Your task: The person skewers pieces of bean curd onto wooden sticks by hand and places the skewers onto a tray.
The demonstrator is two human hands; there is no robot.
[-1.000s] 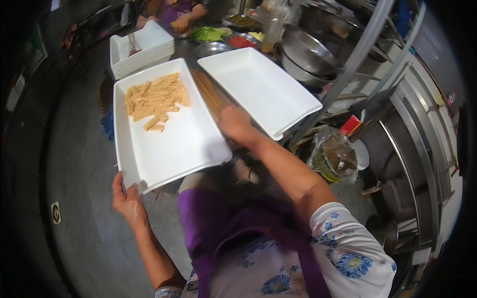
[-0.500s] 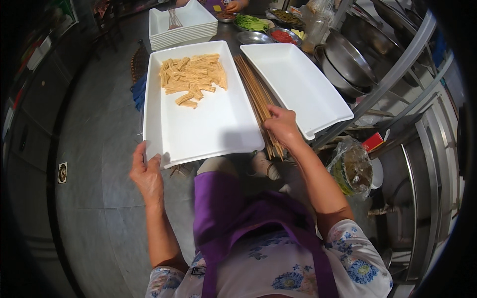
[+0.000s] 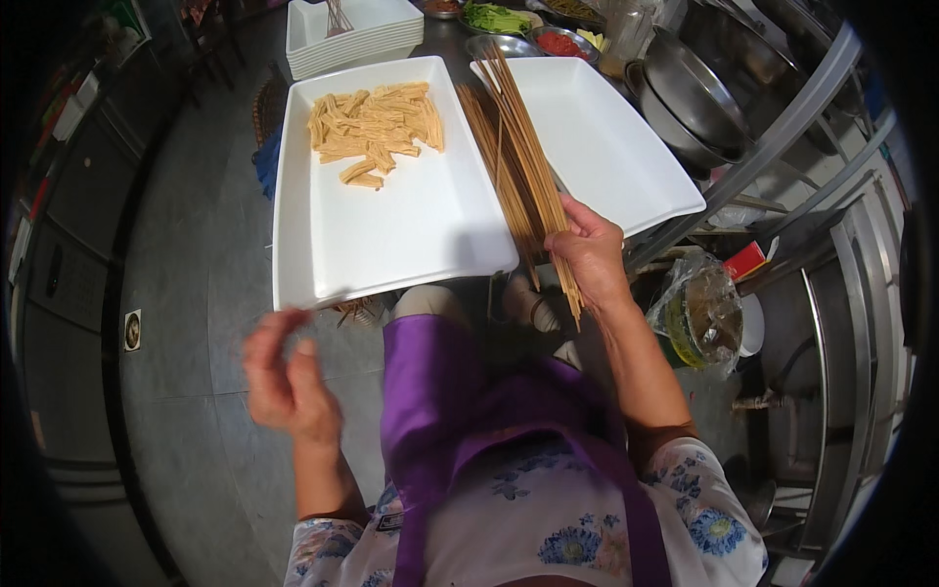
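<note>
My right hand [image 3: 590, 252] grips a bundle of long wooden skewers [image 3: 531, 157] near its lower end. The bundle is lifted at a slant, its far tips over the edge of an empty white tray [image 3: 616, 152]. More wooden skewers [image 3: 479, 117] lie in the gap between the two trays. My left hand [image 3: 291, 382] is off the table, just below the near left corner of the other white tray [image 3: 411, 230]. It is blurred, with curved fingers and thumb apart and nothing in it. Pale yellow bean curd sticks [image 3: 377, 122] are heaped at that tray's far end.
Stacked white trays [image 3: 357, 47] stand at the far left, thin sticks in the top one. Metal bowls of green vegetables [image 3: 494, 18] and red food [image 3: 560, 43] sit at the back. Large steel basins [image 3: 694, 88] fill a rack at right, above a plastic-lined bucket [image 3: 706, 323].
My right hand has raised part of the skewers from the gap and swung them up. My left hand has let go of the tray corner and moved down toward me.
</note>
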